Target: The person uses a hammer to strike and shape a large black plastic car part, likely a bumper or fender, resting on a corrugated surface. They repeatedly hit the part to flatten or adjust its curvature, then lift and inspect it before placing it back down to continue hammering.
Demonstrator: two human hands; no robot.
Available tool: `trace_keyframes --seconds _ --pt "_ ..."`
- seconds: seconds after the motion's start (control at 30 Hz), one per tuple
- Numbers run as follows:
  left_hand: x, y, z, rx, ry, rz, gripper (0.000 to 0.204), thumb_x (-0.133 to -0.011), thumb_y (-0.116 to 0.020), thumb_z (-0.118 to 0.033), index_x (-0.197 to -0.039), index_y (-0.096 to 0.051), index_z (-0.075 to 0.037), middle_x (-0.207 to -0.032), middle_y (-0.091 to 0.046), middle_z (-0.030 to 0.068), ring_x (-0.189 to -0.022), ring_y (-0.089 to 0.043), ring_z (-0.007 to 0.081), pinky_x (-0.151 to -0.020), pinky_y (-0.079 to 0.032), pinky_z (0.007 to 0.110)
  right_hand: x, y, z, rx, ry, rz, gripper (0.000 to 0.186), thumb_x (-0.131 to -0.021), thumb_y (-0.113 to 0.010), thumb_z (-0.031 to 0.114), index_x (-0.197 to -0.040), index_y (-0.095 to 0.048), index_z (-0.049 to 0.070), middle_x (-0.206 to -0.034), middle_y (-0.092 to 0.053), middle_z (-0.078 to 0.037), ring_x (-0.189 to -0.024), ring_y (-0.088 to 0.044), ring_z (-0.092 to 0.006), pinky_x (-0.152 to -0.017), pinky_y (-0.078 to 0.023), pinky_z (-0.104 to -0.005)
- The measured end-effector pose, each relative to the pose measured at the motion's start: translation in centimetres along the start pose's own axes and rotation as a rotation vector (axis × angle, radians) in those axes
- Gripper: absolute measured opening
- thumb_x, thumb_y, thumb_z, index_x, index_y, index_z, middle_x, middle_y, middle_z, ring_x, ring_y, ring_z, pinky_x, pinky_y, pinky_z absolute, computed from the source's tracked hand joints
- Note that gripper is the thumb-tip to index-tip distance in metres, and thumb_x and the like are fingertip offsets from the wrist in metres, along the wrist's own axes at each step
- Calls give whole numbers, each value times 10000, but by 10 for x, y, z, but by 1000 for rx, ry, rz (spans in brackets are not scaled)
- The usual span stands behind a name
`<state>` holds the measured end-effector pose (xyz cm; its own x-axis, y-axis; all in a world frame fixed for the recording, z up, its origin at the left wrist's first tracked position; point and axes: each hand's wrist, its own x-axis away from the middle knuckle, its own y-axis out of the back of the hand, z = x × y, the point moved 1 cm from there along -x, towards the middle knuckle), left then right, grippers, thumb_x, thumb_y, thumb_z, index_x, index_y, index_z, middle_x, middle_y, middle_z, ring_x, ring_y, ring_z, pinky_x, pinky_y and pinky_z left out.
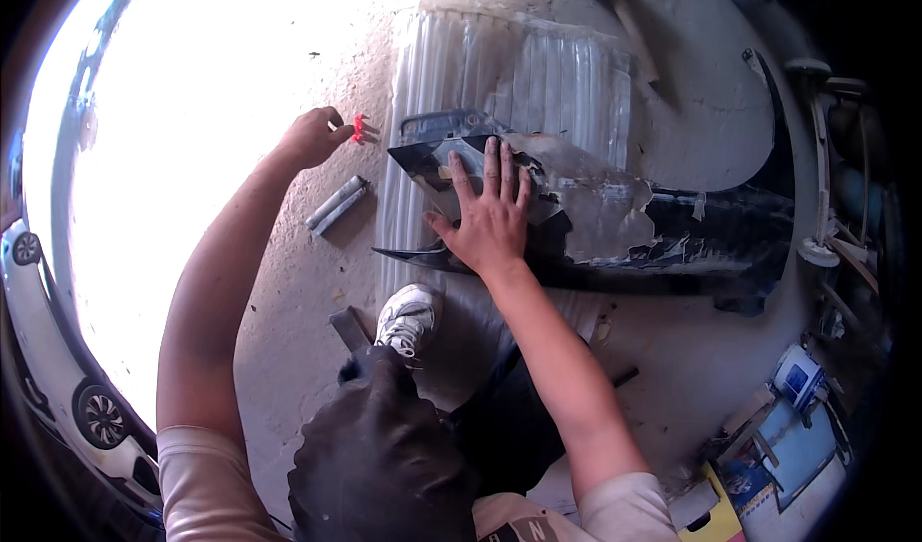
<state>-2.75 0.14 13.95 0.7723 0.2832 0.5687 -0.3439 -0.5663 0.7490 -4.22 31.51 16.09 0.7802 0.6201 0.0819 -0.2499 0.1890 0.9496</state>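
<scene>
A dark car body panel [711,240], probably a fender, lies across the floor in front of me. Its paint is scraped, with pale filler-like patches and ragged torn edges. My right hand [492,220] rests flat on the panel's left end, fingers spread. Further left, my left hand [317,137] is held over the floor with bent fingers and a gap between thumb and forefinger. Right by its fingertips is a small red thing [360,128], too small to name; whether they touch is unclear. Two grey tubes [336,206] lie below that hand.
Under the panel is a ribbed, clear plastic sheet [519,72]. A mallet [629,28] with a wooden handle lies at the far right. Metal stands and clutter [821,177] line the right side. My white shoe [408,316] is at the sheet's near edge. A white car [72,379] stands left.
</scene>
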Motion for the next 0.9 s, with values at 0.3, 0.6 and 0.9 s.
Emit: trace_keyframes --seconds 0.3,0.6,0.9 --pt "126 71 -7 -198 112 -60 401 -932 -606 -333 -1146 -609 6 -1066 -676 218 -1020 -649 340 -888 -507 427 31 20 -36 -143 2 -138 706 -905 -588 413 -1490 -365 85 -1570 -252 -202 -1462 -219 -342 -1180 -172 -511" --pt "150 59 -46 -269 -8 -13 411 -914 -632 -315 -1164 -616 10 -1086 -683 202 -1025 -657 333 -887 -516 425 33 17 -23 -96 -153 -96 786 -862 -656 420 -1508 -330 114 -1567 -178 -274 -1469 -160 -396 -1186 -146 -514" --pt "47 -12 -34 37 -150 120 520 -919 -613 -365 -1261 -569 24 -1174 -650 215 -1087 -627 342 -957 -483 414 4 -8 36 -131 -283 -266 970 -860 -618 501 -1429 -229 -181 -1546 -170 -318 -1456 -165 -437 -1181 -156 -518"
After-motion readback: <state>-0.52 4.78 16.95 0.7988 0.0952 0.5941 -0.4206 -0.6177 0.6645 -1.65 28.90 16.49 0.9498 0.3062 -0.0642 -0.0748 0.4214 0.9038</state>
